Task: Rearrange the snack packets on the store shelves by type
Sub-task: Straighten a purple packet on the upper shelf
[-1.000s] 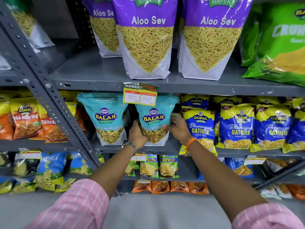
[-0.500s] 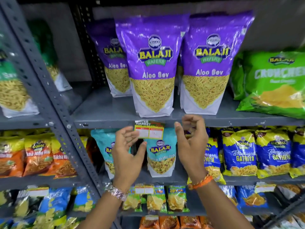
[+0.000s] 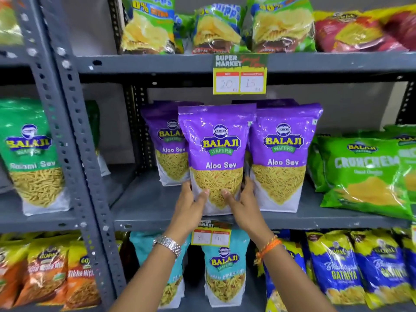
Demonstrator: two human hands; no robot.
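There, at the centre of the frame, the left hand (image 3: 191, 203) and the right hand (image 3: 242, 202) clasped the lower sides of the front purple packet (image 3: 217, 154), thumbs pressed on its face and fingers curled behind. The packet stood upright at the front edge of the grey middle shelf (image 3: 146, 203). A metal watch (image 3: 167, 244) sat on the left wrist and an orange thread band (image 3: 269, 247) on the right.

Just behind and to the left stood a second purple packet (image 3: 167, 149), partly covered by the held one; touching its right side stood a third (image 3: 283, 158), with more purple tops showing behind, too hidden to count. To the right lay a green packet (image 3: 362, 174), tilted. Above hung a price tag (image 3: 239, 75) on the upper shelf edge, under three green chip bags (image 3: 148, 25) and a red bag (image 3: 360, 30). In the lower centre, under the arms, a teal packet (image 3: 224, 269) stood beside blue packets (image 3: 337, 269); a second price tag (image 3: 211, 235) was partly covered by the wrists. At the left, beyond the grey upright (image 3: 74, 154), stood a green sev packet (image 3: 33, 158) above orange packets (image 3: 45, 273).
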